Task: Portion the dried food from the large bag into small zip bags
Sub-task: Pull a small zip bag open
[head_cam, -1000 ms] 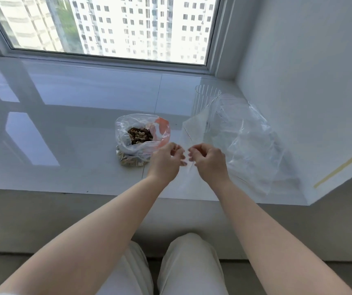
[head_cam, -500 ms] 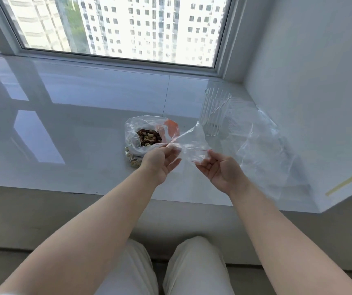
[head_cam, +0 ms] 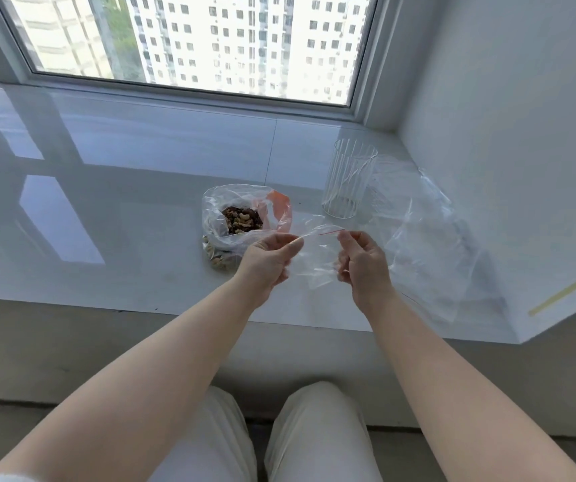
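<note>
Hands both on small zip bag [head_cam: 316, 253]: left hand [head_cam: 268, 257] pinches its left edge, right hand [head_cam: 363, 260] its right, held above sill [head_cam: 123, 189]. Bag mouth looks parted, hard to confirm. Large bag [head_cam: 241, 217] of dried food sits open just behind.

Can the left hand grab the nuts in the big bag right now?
Probably not yet: the left hand is close beside the big bag, whose top is open, but it's busy pinching the small zip bag.

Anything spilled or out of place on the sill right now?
Nothing stands out. The large bag sits open with the dried food inside; both hands pinch an empty small zip bag beside the glass.
</note>
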